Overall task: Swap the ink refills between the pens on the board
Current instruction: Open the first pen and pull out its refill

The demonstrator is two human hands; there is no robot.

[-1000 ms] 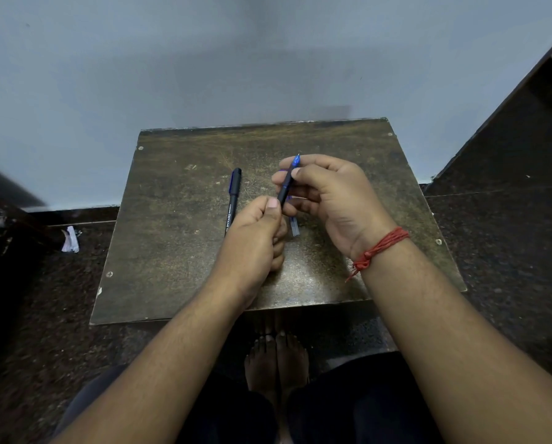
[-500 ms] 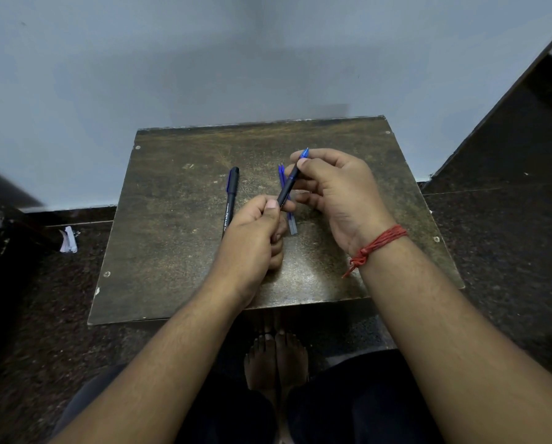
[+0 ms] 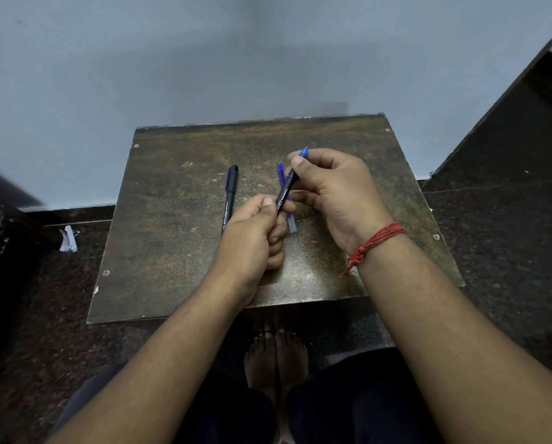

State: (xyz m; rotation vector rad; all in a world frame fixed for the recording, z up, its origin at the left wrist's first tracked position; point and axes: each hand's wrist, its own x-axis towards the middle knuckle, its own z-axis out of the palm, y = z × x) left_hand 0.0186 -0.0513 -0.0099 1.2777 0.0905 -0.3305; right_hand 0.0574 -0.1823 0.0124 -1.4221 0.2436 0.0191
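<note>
Right hand (image 3: pixel 332 190) shifted slightly up-right since earlier, pinching blue tip of black pen (image 3: pixel 284 195); left hand (image 3: pixel 252 232) grips its lower barrel. Capped pen (image 3: pixel 229 197) and refills (image 3: pixel 289 216) lie mid-frame on board (image 3: pixel 172 235).

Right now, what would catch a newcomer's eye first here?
Both hands meet over the middle of the brown board: the left hand and right hand hold one dark pen with a blue tip. A second pen lies left of them, and a red thread circles the right wrist.
</note>
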